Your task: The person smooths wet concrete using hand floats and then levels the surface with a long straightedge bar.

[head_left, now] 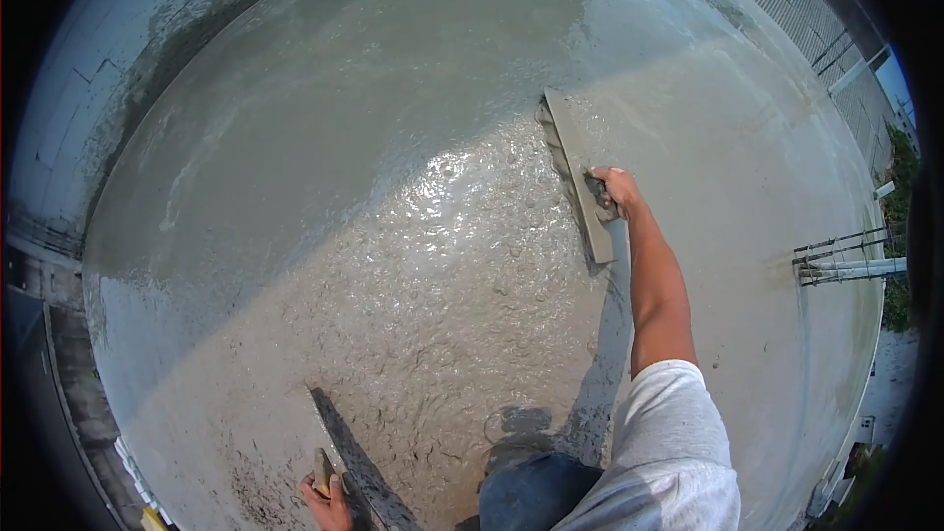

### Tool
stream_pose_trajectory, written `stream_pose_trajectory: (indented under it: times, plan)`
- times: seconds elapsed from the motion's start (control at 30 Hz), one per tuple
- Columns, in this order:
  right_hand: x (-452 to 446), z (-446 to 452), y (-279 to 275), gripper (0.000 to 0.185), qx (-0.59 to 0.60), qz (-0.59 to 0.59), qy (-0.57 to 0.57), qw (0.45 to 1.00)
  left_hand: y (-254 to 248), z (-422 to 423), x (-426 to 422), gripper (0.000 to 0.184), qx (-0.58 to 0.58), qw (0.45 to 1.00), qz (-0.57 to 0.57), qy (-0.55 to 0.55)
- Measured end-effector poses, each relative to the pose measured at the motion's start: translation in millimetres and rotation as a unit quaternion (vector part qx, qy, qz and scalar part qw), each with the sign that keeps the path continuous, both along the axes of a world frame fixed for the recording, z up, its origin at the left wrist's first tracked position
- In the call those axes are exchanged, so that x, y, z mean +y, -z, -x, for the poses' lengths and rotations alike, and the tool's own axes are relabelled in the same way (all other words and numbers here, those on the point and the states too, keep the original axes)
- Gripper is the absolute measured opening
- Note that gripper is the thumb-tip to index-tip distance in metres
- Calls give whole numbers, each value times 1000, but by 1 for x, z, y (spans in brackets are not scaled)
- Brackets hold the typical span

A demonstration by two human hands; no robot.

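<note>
My right hand (pixel 617 193) is closed round the handle of a long trowel (pixel 578 172), whose blade lies on the wet concrete (pixel 433 315) with a ridge of wet mix along its left edge. Low in the view, my left hand (pixel 329 508) grips the handle of a second trowel (pixel 332 440). That blade is seen nearly edge-on, its shadow beside it; whether it touches the surface I cannot tell. Rough, shiny concrete lies between the two tools, and smoother concrete (pixel 728 187) stretches right of the right-hand trowel.
A block wall (pixel 69 108) curves along the left. At the right edge, rebar (pixel 836 256) sticks out beside a pale pipe. A corrugated roof (pixel 757 0) lies at the upper right. My knee (pixel 539 492) is at the bottom, and a shadow covers the far left concrete.
</note>
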State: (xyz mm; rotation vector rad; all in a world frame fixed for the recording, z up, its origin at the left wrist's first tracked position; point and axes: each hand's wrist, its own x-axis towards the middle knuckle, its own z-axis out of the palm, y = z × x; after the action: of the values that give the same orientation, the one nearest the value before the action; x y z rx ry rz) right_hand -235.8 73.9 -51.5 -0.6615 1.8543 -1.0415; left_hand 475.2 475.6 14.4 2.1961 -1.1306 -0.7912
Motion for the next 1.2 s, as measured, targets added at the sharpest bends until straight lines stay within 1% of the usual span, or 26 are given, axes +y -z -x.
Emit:
stream_pose_trajectory:
  times: [0.1, 0.13, 0.2, 0.23, 0.27, 0.3, 0.33, 0.4, 0.47, 0.5, 0.53, 0.57, 0.6, 0.63, 0.67, 0.7, 0.73, 0.77, 0.8, 0.83, 0.87, 0.9, 0.97, 1.03, 1.1, 1.2]
  plan:
    - [-34, -96, 4, 29, 53, 4, -122, 991, -11, 4, -1, 44, 14, 1000, 7, -11]
    - [-35, -130, 2, 33, 67, 6, -167, 984, -15, 5, 0, 45, 18, 1000, 7, -17]
    - [-27, -192, 9, 44, 12, -33, -260, 965, -21, 4, 6, 45, 53, 997, -14, -50]
    - [-15, -226, 16, 47, 53, -35, -319, 946, -22, 3, 7, 42, 38, 998, 1, -45]
    - [5, -262, 23, 51, 93, -37, -378, 921, -22, 4, 8, 40, 25, 999, 15, -41]
    - [35, -298, -11, 58, 154, -15, -470, 869, -25, 5, 8, 37, 10, 999, 31, -37]
    - [59, -328, -12, 57, 144, -25, -549, 823, -29, 6, 7, 39, 16, 999, 20, -42]
    - [115, -376, 2, 53, 161, -24, -641, 750, -39, 6, 8, 43, 24, 998, 2, -58]
    - [151, -392, 2, 53, 146, 3, -698, 702, -42, 1, 16, 44, -1, 998, 21, -65]
    - [152, -390, -10, 53, 146, -15, -672, 726, -44, -1, 18, 44, -12, 997, 30, -65]
    - [151, -381, -26, 54, 147, -36, -646, 748, -57, 3, 17, 44, -26, 997, 17, -77]
    - [140, -367, -39, 54, 167, -31, -586, 792, -58, 1, 18, 45, -21, 996, 26, -81]
    - [124, -344, -31, 53, 220, 18, -510, 831, -59, -1, 24, 45, -19, 995, 32, -90]
    - [103, -316, -23, 51, 245, 47, -412, 876, -61, -5, 32, 46, -21, 993, 40, -105]
    - [84, -287, -27, 48, 229, 94, -323, 913, -57, -11, 40, 48, -23, 993, 31, -108]
    - [62, -244, -14, 48, 260, 120, -267, 920, -59, -15, 46, 50, -26, 992, 23, -118]
    - [48, -203, -2, 45, 225, 83, -157, 958, -63, -18, 50, 52, -41, 991, -1, -130]
    - [34, -161, 12, 43, 180, 62, -35, 981, -72, -17, 50, 55, -53, 988, -27, -140]
    - [20, -104, 33, 37, 145, 38, 10, 989, -79, -15, 51, 53, -55, 985, -50, -158]
    - [13, -66, 39, 31, 116, -9, 66, 991, -83, -14, 53, 52, -54, 981, -72, -170]
    - [12, -41, 37, 30, 70, -46, 82, 993, -80, -16, 58, 52, -54, 982, -66, -171]
    - [21, -60, 28, 28, -58, -7, 87, 994, -77, -17, 63, 52, -54, 982, -61, -170]
    - [4, -104, 36, 28, -72, -14, 17, 997, -89, -13, 69, 55, -17, 978, -72, -194]
    - [-5, -148, 43, 27, -23, -8, -58, 998, -91, -15, 67, 62, 10, 981, -64, -184]
    - [-27, -215, 47, 26, 90, 11, -177, 980, -87, -18, 76, 72, 29, 983, -47, -177]
    - [-39, -339, 43, 25, 91, -2, -349, 933, -117, -20, 81, 69, 29, 979, -82, -185]
